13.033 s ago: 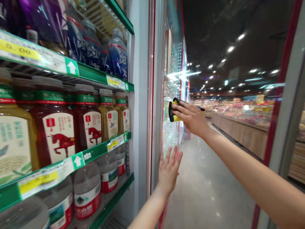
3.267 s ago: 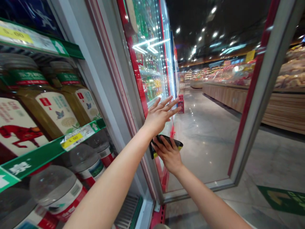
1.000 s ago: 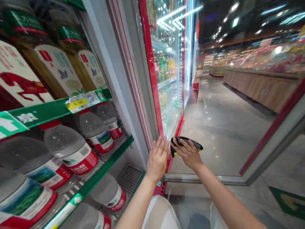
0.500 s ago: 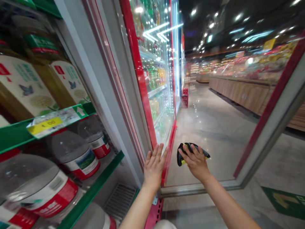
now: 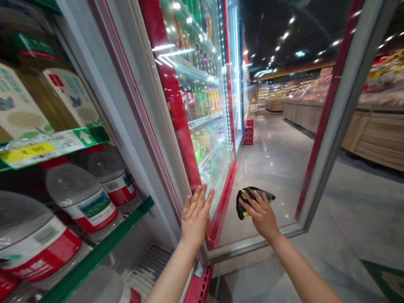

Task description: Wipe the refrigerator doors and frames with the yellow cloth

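My right hand (image 5: 260,214) presses a folded black and yellow cloth (image 5: 242,204) against the glass of an open cooler door (image 5: 271,168), low on the pane. The cloth sticks out on both sides of my fingers. My left hand (image 5: 195,216) lies flat with its fingers extended at the hinge side of the door, by the red strip (image 5: 186,147). Nothing shows in that hand. The metal door frame (image 5: 252,245) runs below both hands.
On the left, green-edged shelves (image 5: 104,252) hold large bottles (image 5: 91,206) with red and white labels. A price tag (image 5: 34,150) sits on the upper shelf edge. Beyond the glass are red crates (image 5: 248,135) and wooden display counters (image 5: 375,134).
The view has turned, and the door's outer edge stands further left in the picture. My right hand and the cloth have shifted only slightly. My left hand remains beside the hinge edge.
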A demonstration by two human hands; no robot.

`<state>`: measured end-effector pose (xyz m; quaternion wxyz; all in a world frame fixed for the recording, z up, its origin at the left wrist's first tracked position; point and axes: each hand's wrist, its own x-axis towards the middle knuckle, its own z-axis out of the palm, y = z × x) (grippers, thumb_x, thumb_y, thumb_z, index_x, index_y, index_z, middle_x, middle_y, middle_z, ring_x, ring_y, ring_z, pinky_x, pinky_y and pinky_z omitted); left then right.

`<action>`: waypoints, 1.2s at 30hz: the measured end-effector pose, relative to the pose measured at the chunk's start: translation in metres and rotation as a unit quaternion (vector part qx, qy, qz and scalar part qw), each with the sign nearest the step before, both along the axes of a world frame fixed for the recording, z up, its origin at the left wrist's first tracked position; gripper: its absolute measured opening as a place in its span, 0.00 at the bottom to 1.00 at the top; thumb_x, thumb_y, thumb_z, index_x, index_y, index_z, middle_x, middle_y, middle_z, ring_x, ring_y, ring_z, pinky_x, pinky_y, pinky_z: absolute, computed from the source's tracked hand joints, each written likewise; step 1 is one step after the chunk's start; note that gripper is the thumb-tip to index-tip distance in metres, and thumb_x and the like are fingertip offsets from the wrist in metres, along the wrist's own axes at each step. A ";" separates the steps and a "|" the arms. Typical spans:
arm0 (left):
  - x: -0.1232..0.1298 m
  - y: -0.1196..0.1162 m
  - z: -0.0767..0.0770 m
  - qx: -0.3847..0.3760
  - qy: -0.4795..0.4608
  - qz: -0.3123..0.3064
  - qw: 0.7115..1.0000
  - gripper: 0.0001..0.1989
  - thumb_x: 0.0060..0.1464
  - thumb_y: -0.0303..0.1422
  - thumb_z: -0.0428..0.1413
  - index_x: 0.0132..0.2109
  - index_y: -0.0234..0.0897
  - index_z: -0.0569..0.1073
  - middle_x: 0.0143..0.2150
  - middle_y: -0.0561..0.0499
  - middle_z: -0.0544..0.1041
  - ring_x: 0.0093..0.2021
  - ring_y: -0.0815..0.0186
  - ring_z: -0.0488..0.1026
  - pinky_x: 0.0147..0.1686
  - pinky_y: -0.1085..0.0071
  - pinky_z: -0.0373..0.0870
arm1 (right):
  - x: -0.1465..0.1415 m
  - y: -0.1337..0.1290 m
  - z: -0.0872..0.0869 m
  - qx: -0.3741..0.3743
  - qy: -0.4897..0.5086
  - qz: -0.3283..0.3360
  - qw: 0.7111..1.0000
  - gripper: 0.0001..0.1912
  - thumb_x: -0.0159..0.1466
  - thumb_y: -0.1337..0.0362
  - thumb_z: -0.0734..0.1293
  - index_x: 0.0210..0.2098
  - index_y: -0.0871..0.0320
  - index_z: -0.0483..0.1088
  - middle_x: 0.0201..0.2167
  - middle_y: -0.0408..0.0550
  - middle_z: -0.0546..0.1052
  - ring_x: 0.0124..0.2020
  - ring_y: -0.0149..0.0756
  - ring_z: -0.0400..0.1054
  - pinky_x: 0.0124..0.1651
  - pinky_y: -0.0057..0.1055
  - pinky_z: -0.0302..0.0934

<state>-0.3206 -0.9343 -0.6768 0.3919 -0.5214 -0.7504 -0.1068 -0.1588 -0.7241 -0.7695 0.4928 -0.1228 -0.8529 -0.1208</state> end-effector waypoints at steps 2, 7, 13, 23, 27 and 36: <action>-0.001 0.002 -0.001 -0.001 0.006 0.012 1.000 0.51 0.54 0.20 0.57 0.75 0.50 0.39 0.75 0.50 0.50 0.74 0.65 0.49 0.75 0.59 0.31 | 0.001 0.010 -0.015 -0.016 0.022 0.002 1.000 0.31 0.65 0.78 0.60 0.61 0.44 0.71 0.64 0.43 0.72 0.74 0.39 0.47 0.75 0.48 0.40; 0.020 0.015 -0.008 -0.001 0.004 0.054 0.999 0.57 0.49 0.25 0.64 0.76 0.45 0.38 0.77 0.45 0.44 0.76 0.58 0.43 0.74 0.51 0.35 | -0.023 0.025 -0.035 -0.019 0.116 0.019 0.993 0.36 0.66 0.78 0.59 0.68 0.41 0.61 0.69 0.43 0.65 0.76 0.42 0.43 0.75 0.53 0.39; 0.065 0.055 -0.040 0.005 -0.045 0.087 0.995 0.58 0.47 0.31 0.69 0.76 0.40 0.42 0.77 0.38 0.43 0.77 0.51 0.39 0.72 0.42 0.41 | -0.031 0.025 -0.047 -0.043 0.124 0.028 0.991 0.43 0.64 0.78 0.59 0.73 0.41 0.50 0.73 0.44 0.56 0.76 0.47 0.43 0.73 0.56 0.44; 0.061 0.078 -0.070 0.083 -0.075 0.053 0.992 0.54 0.50 0.22 0.65 0.75 0.53 0.43 0.77 0.42 0.45 0.77 0.50 0.36 0.70 0.34 0.39 | -0.015 0.012 -0.067 -0.147 0.129 -0.001 0.981 0.46 0.62 0.80 0.55 0.75 0.48 0.42 0.76 0.47 0.48 0.77 0.48 0.38 0.69 0.55 0.57; 0.073 0.085 -0.073 0.113 -0.097 0.047 0.988 0.57 0.50 0.24 0.66 0.75 0.47 0.40 0.77 0.38 0.42 0.77 0.47 0.34 0.70 0.36 0.43 | -0.013 0.020 -0.023 -0.105 0.092 0.004 0.990 0.42 0.63 0.78 0.57 0.73 0.43 0.52 0.74 0.44 0.56 0.76 0.50 0.40 0.70 0.59 0.51; 0.072 0.091 -0.085 0.139 -0.100 0.015 0.985 0.61 0.48 0.22 0.67 0.75 0.49 0.36 0.77 0.36 0.39 0.76 0.43 0.34 0.68 0.32 0.44 | 0.006 0.020 -0.045 -0.167 0.194 -0.065 0.965 0.47 0.62 0.78 0.57 0.76 0.52 0.37 0.77 0.51 0.37 0.77 0.53 0.32 0.70 0.65 0.48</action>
